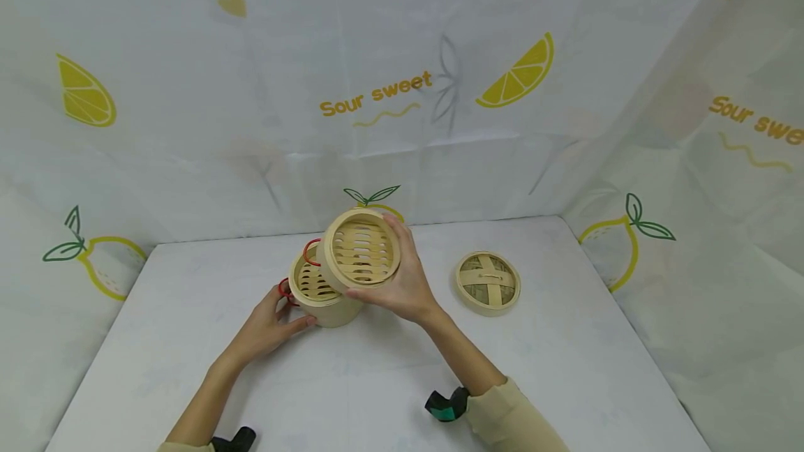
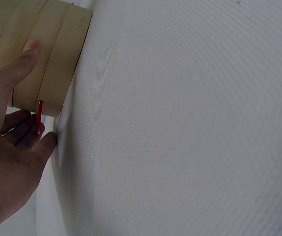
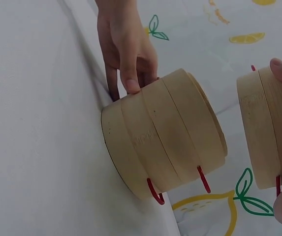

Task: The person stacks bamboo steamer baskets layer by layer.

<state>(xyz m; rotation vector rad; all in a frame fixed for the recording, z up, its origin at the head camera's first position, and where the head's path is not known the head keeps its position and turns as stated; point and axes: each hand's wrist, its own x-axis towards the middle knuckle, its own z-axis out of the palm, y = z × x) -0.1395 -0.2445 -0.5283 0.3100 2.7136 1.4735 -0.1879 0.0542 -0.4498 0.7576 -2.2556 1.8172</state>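
My right hand (image 1: 405,277) grips a round bamboo steamer basket (image 1: 363,250) by its rim, thumb in front and fingers behind. This basket is raised and tilted, its slatted inside facing the head camera and a red loop handle at its left. Below it and slightly left, a bamboo steamer stack (image 3: 163,135) of two tiers stands upright on the table, with red handles on its sides. A gap shows between basket and stack in the right wrist view. My left hand (image 1: 266,326) holds the stack's left side, thumb on the wall and fingers by a red handle (image 2: 39,117).
A round bamboo lid (image 1: 488,283) with a crossed band lies on the white table (image 1: 565,354), right of the stack. Behind the table hangs a white curtain (image 1: 283,89) printed with lemons and lettering.
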